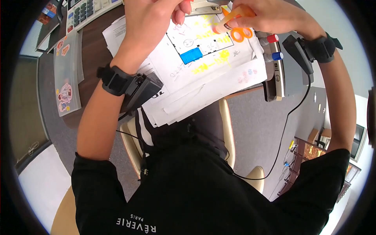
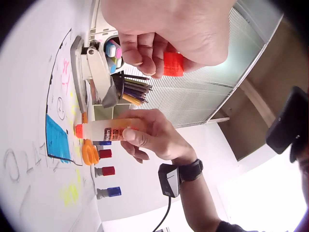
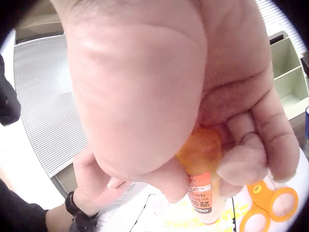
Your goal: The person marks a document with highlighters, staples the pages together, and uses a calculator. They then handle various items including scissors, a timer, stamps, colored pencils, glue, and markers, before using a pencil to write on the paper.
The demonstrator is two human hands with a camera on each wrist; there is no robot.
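My right hand (image 1: 274, 15) grips a bottle of liquid glue (image 2: 102, 130) with an orange, see-through body and a printed label. The bottle is tipped so its red-orange applicator end points down, right at the drawn-on paper (image 1: 209, 92). My left hand (image 2: 169, 29) is raised over the far left part of the sheets and pinches a small red-orange cap (image 2: 174, 64) between thumb and fingers. On the paper are a blue-filled rectangle (image 1: 191, 55), black outlines and yellow highlighter marks. Orange-handled scissors (image 1: 237, 36) lie beside the glue bottle.
A stapler (image 1: 201, 9) lies beyond the drawing, near a holder of pencils (image 2: 137, 91). Red (image 1: 272, 38) and blue (image 1: 276, 56) capped markers are at the right, by a laptop (image 1: 279, 72). A calculator (image 1: 82, 16) and a stickered clear folder (image 1: 67, 78) are on the left.
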